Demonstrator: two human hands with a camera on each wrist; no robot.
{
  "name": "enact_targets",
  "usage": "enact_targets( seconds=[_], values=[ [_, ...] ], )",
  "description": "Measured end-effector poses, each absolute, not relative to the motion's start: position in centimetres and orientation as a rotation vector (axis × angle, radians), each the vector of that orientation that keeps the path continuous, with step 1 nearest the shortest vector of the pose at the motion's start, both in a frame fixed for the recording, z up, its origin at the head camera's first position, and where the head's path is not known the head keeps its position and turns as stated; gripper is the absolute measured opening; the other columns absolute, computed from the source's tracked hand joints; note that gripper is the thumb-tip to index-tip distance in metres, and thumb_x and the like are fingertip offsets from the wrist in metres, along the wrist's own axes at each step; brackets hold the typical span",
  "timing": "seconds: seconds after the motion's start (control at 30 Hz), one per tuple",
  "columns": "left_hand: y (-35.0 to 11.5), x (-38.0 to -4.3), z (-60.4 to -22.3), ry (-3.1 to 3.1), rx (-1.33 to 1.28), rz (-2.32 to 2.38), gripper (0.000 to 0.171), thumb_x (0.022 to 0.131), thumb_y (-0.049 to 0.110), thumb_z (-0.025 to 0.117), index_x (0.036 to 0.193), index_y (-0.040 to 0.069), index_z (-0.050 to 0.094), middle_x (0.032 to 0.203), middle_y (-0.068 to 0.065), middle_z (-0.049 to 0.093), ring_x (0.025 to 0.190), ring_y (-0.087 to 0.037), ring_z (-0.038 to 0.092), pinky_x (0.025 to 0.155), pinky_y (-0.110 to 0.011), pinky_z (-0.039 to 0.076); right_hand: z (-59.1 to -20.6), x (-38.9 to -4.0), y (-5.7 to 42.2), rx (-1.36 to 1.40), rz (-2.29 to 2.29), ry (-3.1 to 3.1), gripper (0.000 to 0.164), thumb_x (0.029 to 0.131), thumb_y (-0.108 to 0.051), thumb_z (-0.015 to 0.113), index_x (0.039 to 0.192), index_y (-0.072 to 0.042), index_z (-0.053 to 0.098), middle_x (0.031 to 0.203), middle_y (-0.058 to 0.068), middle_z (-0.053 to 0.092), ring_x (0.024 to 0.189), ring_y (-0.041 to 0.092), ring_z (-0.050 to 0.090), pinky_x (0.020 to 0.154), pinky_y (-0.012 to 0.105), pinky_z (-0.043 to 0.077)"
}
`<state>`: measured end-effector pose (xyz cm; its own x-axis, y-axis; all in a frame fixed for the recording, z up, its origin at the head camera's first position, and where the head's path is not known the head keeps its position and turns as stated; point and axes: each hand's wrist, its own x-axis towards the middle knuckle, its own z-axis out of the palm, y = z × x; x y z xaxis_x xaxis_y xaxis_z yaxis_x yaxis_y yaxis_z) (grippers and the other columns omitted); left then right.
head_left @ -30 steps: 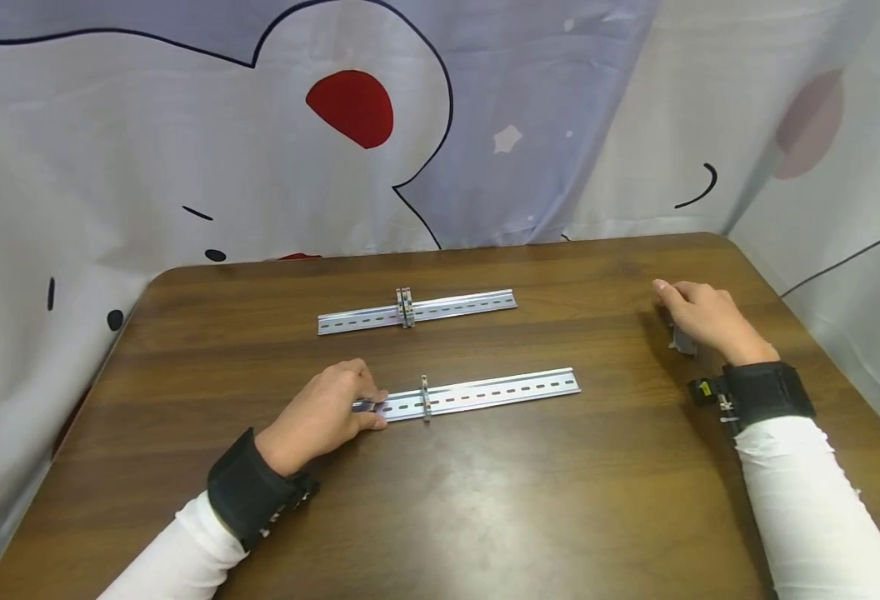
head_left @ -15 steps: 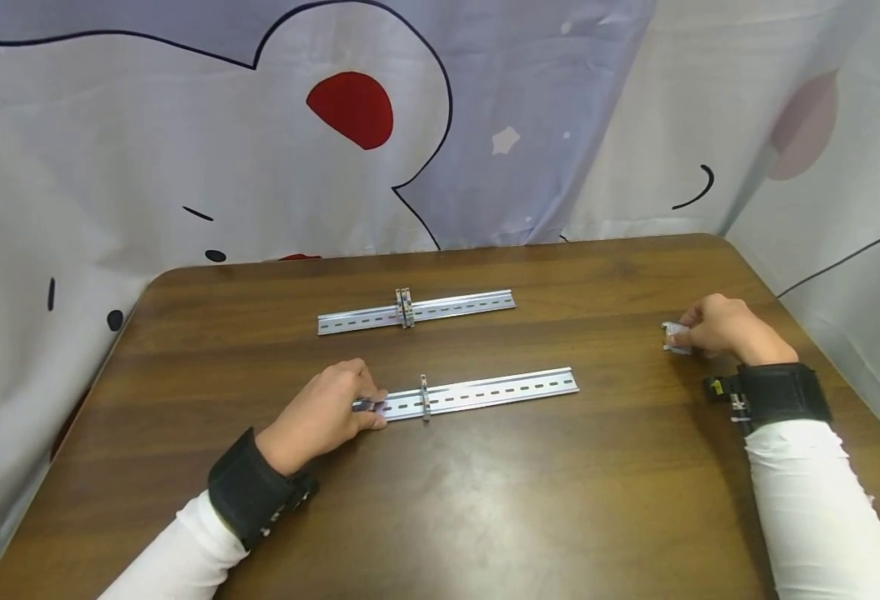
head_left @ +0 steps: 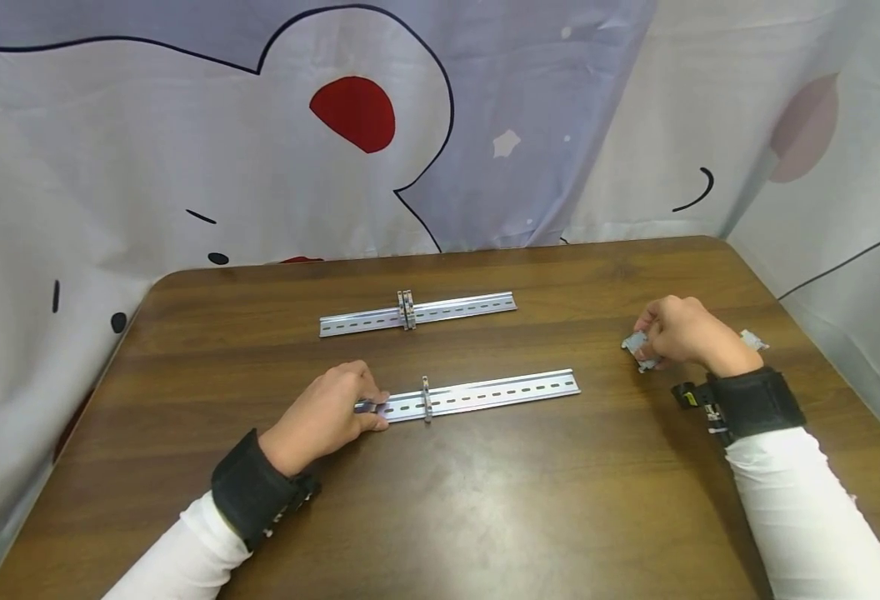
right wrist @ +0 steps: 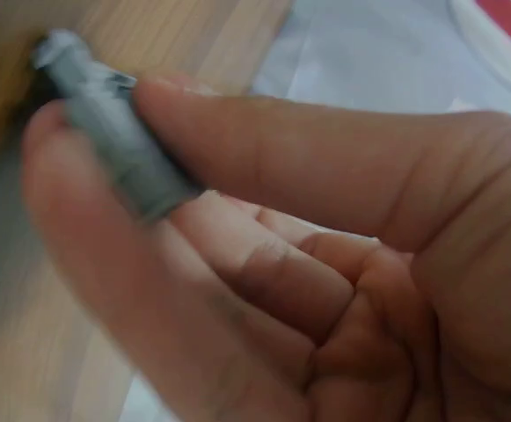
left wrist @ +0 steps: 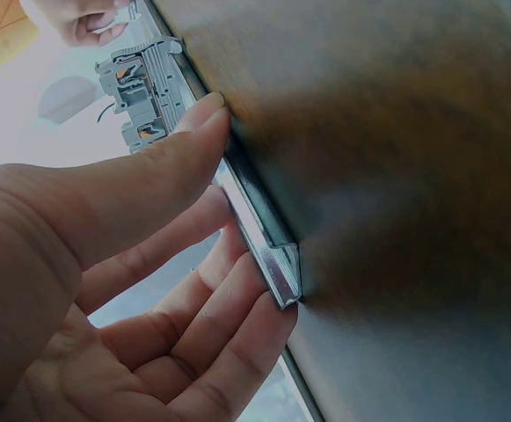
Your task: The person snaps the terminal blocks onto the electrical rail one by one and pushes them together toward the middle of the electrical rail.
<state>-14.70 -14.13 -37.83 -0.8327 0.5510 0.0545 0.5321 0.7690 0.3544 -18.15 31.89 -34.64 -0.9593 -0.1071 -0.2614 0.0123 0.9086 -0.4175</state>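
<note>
My left hand (head_left: 327,412) grips the left end of the nearer slotted metal DIN rail (head_left: 503,393), thumb on one edge and fingers on the other. A narrow grey terminal block (head_left: 427,400) stands across this rail just right of the hand; the left wrist view shows the block (left wrist: 141,92) with orange parts inside. Over the table's right side, my right hand (head_left: 683,333) pinches a loose grey terminal block (head_left: 641,350) between thumb and index finger. That block (right wrist: 119,136) is slightly blurred in the right wrist view.
A second DIN rail (head_left: 466,307) lies farther back, carrying narrow terminal blocks (head_left: 406,310) side by side. Another grey piece (head_left: 753,340) lies behind the right wrist, near the right edge of the wooden table (head_left: 477,500). A printed curtain (head_left: 560,125) hangs behind.
The right hand has picked up a grey terminal block and moved left with it, uncovering another grey piece on the table. The left hand stays on the rail.
</note>
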Motion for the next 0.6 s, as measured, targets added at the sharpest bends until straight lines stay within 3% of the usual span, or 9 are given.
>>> enact_targets(
  seconds=[0.07,0.17,0.3,0.6],
  values=[
    [-14.1,-14.7,-37.9,2.907,0.893,0.554,0.034,0.075,0.024,0.086,0.104,0.007,0.079,0.090,-0.005,0.068,0.083,-0.019,0.065,0.068,-0.030,0.050,-34.4,-18.0,30.9,-0.133,-0.534,2.811,0.028,0.082,0.008,0.045,0.101,0.005,0.066,0.079,0.012,0.078,0.063,0.017,0.069,0.051,0.030,0.049],
    [-14.2,-14.8,-37.9,2.910,0.893,0.554,0.034,0.075,0.024,0.086,0.104,0.007,0.080,0.090,-0.005,0.068,0.083,-0.020,0.064,0.068,-0.030,0.050,-34.1,-17.6,29.5,-0.211,-0.472,2.831,0.013,0.084,0.001,0.063,0.097,0.001,0.066,0.070,0.005,0.075,0.058,0.015,0.065,0.054,0.028,0.044],
    [-14.2,-14.7,-37.8,2.912,0.882,0.566,0.033,0.075,0.023,0.086,0.103,0.006,0.080,0.090,-0.006,0.068,0.083,-0.021,0.065,0.069,-0.032,0.051,-33.9,-17.2,27.7,-0.279,-0.543,2.772,0.029,0.074,-0.009,0.084,0.093,0.000,0.064,0.060,0.003,0.068,0.051,0.014,0.068,0.056,0.028,0.050],
    [-14.1,-14.7,-37.8,2.900,0.859,0.574,0.033,0.076,0.023,0.085,0.104,0.006,0.079,0.092,-0.006,0.068,0.084,-0.021,0.065,0.068,-0.031,0.050,-34.6,-16.4,24.7,-0.347,-0.673,2.707,0.026,0.076,-0.007,0.081,0.097,-0.002,0.068,0.057,0.003,0.070,0.047,0.014,0.068,0.054,0.028,0.054]
  ],
)
